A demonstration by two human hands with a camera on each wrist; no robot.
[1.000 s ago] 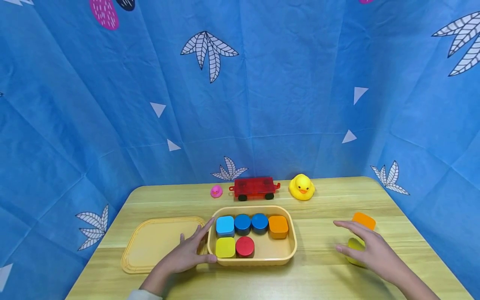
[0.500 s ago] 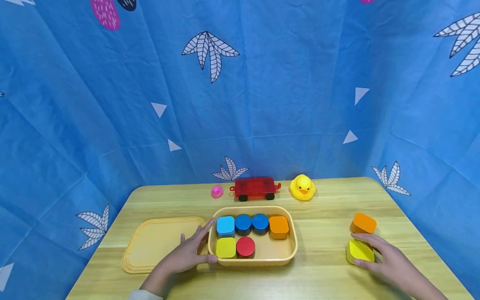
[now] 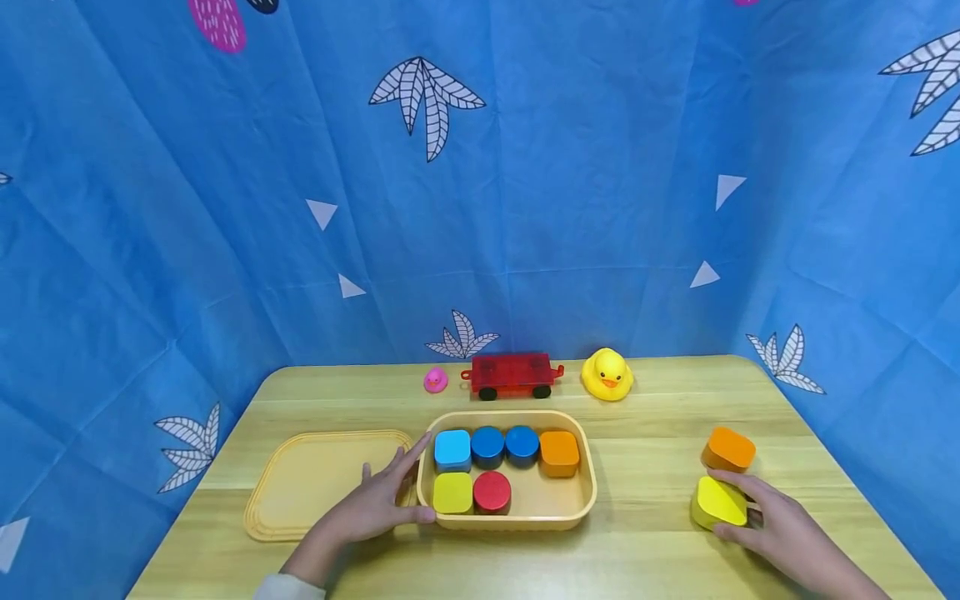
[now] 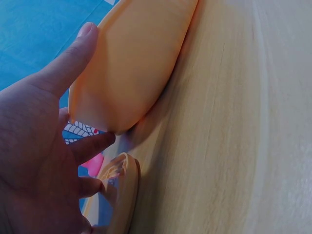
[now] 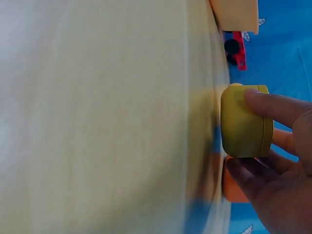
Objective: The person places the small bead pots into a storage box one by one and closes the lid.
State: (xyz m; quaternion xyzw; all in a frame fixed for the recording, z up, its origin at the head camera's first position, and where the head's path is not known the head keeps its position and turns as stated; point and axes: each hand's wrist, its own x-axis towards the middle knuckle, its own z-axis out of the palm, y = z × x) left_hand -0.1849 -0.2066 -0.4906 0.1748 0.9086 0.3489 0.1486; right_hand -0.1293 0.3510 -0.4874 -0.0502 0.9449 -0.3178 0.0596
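On the right of the table, my right hand (image 3: pixel 783 529) pinches a yellow rounded-square block (image 3: pixel 718 504) between thumb and fingers. In the right wrist view the yellow block (image 5: pixel 243 122) shows a thin seam near its top, with the thumb on one side. Just behind it sits an orange block (image 3: pixel 728 450). My left hand (image 3: pixel 375 500) lies with spread fingers against the left end of a cream box (image 3: pixel 536 523), thumb at the near corner and index finger along the rim. In the box stand light blue, yellow and orange square blocks and round dark blue and red ones.
A cream lid (image 3: pixel 322 483) lies left of the box, partly under the left hand in the head view. Along the back edge stand a pink duck (image 3: pixel 435 381), a red toy wagon (image 3: pixel 513 375) and a yellow duck (image 3: pixel 607 375). A blue curtain (image 3: pixel 600 208) surrounds the table.
My right hand has come down from above the yellow block and now grips it. The left hand has stayed at the box.
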